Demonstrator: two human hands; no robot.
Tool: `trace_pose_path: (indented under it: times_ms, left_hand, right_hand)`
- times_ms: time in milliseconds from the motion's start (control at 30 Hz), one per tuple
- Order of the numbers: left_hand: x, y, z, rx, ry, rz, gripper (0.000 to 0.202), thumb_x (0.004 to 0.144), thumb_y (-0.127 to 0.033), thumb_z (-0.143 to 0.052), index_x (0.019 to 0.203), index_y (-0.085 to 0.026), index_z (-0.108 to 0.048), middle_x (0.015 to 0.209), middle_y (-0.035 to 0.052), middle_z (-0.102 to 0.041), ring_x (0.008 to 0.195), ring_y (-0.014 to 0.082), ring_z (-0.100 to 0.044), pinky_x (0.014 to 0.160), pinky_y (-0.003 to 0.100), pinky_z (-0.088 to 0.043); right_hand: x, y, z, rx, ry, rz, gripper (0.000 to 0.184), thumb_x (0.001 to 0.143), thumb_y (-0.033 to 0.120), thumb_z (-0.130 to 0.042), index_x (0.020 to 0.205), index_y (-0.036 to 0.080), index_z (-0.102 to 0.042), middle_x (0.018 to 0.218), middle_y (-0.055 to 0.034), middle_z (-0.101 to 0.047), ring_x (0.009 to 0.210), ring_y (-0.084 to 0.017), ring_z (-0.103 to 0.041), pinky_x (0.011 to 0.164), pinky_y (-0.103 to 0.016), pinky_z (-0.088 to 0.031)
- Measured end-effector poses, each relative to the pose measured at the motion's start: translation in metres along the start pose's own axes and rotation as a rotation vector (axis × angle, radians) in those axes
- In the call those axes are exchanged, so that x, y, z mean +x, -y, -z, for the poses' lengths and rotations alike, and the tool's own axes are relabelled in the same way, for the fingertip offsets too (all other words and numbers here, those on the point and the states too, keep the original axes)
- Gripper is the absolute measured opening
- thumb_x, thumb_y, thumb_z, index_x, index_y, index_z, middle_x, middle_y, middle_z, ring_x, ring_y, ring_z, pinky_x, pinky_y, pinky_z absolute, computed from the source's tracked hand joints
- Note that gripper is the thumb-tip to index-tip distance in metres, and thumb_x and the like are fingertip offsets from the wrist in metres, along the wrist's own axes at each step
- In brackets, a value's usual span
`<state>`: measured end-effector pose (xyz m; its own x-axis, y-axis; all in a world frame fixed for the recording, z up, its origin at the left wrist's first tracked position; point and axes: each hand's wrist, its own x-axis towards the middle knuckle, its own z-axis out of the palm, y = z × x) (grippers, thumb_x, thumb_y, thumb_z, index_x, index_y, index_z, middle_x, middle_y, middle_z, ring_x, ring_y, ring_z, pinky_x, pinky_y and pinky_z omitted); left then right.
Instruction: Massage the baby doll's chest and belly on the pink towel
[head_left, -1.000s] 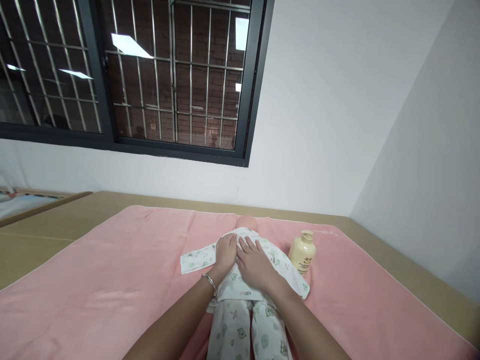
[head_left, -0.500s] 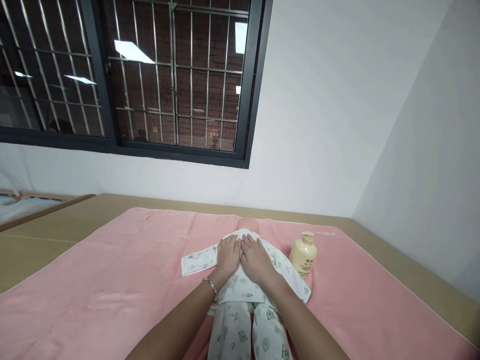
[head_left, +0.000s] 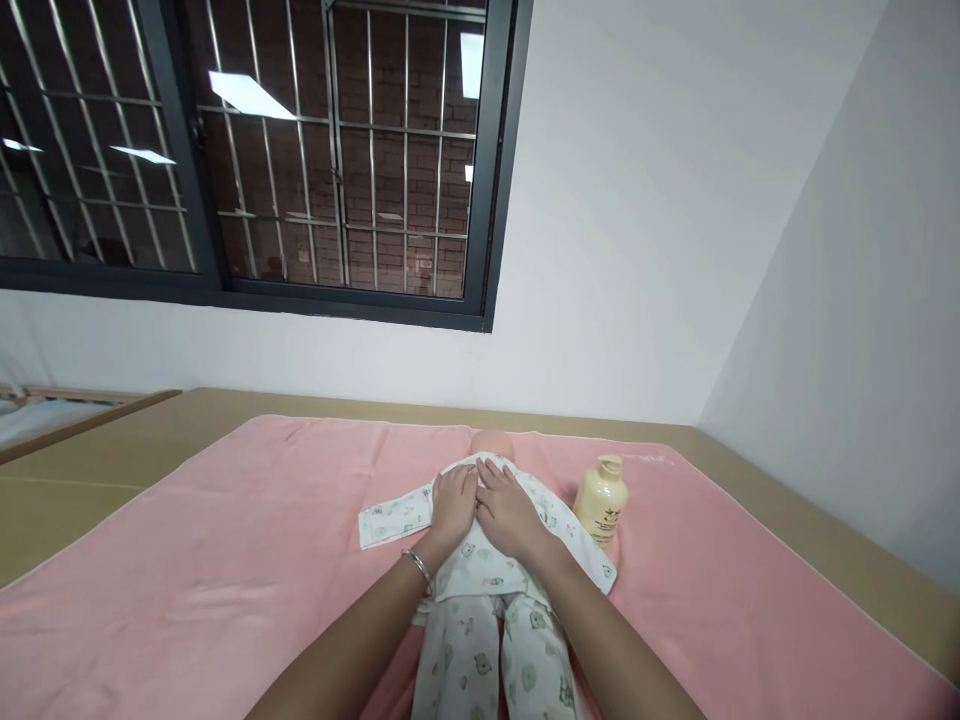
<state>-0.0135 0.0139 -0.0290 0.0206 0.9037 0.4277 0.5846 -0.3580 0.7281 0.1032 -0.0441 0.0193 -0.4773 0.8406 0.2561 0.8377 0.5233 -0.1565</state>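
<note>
A baby doll, its bare head point(head_left: 493, 443) at the far end, lies on a pink towel point(head_left: 247, 560). It wears a white printed top point(head_left: 480, 570) and matching trousers point(head_left: 457, 650), with the sleeves spread to both sides. My left hand point(head_left: 454, 500) rests flat on the upper part of the top, a silver bangle on its wrist. Beside it, touching or nearly so, my right hand point(head_left: 510, 508) lies flat on the same cloth, fingers stretched out. Neither hand grips anything. The doll's face cannot be seen.
A pale yellow pump bottle point(head_left: 601, 500) stands on the towel, right of the doll near its sleeve. Beyond the tan surface point(head_left: 360, 405) rises a white wall point(head_left: 622, 220) with a barred, dark-framed window point(head_left: 360, 180). Another bed-like item point(head_left: 45, 420) is at far left.
The view has shifted slightly, so everything sits a little further left. Both hands stay on the doll's top; the fingers of my right hand look a little more spread.
</note>
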Motion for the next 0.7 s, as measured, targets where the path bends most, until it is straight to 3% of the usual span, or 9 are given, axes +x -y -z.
trace_pose_path:
  times_ms: [100, 200, 333, 433, 533, 700]
  left_hand:
    - [-0.005, -0.001, -0.002, 0.044, -0.002, -0.008, 0.038, 0.098, -0.035, -0.028, 0.105, -0.024, -0.064, 0.114, 0.0038, -0.069, 0.113, 0.0201, -0.057, 0.112, 0.045, -0.027]
    - [-0.009, -0.003, -0.002, 0.118, -0.011, -0.033, 0.035, 0.097, -0.033, -0.033, 0.116, -0.023, -0.061, 0.122, 0.0057, -0.065, 0.12, 0.0218, -0.054, 0.113, 0.046, -0.026]
    - [-0.014, -0.008, -0.002, 0.248, -0.079, -0.116, 0.036, 0.096, -0.026, -0.036, 0.12, -0.019, -0.06, 0.132, 0.0112, -0.058, 0.128, 0.0262, -0.046, 0.113, 0.048, -0.027]
    - [-0.016, -0.013, -0.001, 0.255, -0.074, -0.174, 0.036, 0.094, -0.021, -0.035, 0.119, -0.018, -0.061, 0.13, 0.0122, -0.058, 0.124, 0.0262, -0.049, 0.107, 0.044, -0.036]
    - [-0.014, -0.014, 0.0, 0.204, -0.012, -0.14, 0.037, 0.093, -0.022, -0.035, 0.119, -0.017, -0.06, 0.121, 0.0114, -0.063, 0.116, 0.0241, -0.055, 0.102, 0.039, -0.04]
    - [-0.002, -0.009, 0.006, 0.176, 0.086, 0.012, 0.044, 0.092, -0.039, -0.041, 0.122, -0.013, -0.059, 0.125, 0.0134, -0.062, 0.12, 0.0254, -0.054, 0.104, 0.036, -0.038]
  right_hand:
    - [0.005, -0.02, -0.001, 0.035, -0.034, -0.049, 0.054, 0.093, 0.022, -0.034, 0.146, 0.016, -0.039, 0.157, -0.0093, -0.025, 0.146, -0.021, -0.018, 0.118, -0.043, -0.011]
    - [0.006, -0.038, -0.001, 0.048, -0.087, -0.242, 0.054, 0.097, 0.029, -0.03, 0.147, 0.007, -0.035, 0.154, -0.0154, -0.032, 0.143, -0.022, -0.026, 0.116, -0.039, -0.017]
    - [0.002, -0.041, 0.0, -0.034, -0.118, -0.455, 0.05, 0.1, 0.033, -0.024, 0.133, 0.007, -0.052, 0.139, -0.0188, -0.052, 0.134, -0.025, -0.042, 0.11, -0.039, -0.026]
    - [0.001, -0.024, -0.002, -0.154, -0.121, -0.488, 0.048, 0.099, 0.027, -0.026, 0.128, 0.003, -0.056, 0.13, -0.023, -0.057, 0.125, -0.03, -0.049, 0.107, -0.042, -0.028]
    - [0.001, -0.011, -0.001, -0.189, -0.11, -0.429, 0.044, 0.096, 0.022, -0.03, 0.127, 0.002, -0.056, 0.128, -0.0237, -0.058, 0.122, -0.03, -0.051, 0.104, -0.04, -0.029]
    - [-0.001, -0.027, 0.011, -0.062, -0.078, -0.507, 0.047, 0.098, 0.038, -0.03, 0.116, 0.009, -0.063, 0.12, -0.019, -0.064, 0.112, -0.028, -0.057, 0.096, -0.036, -0.034]
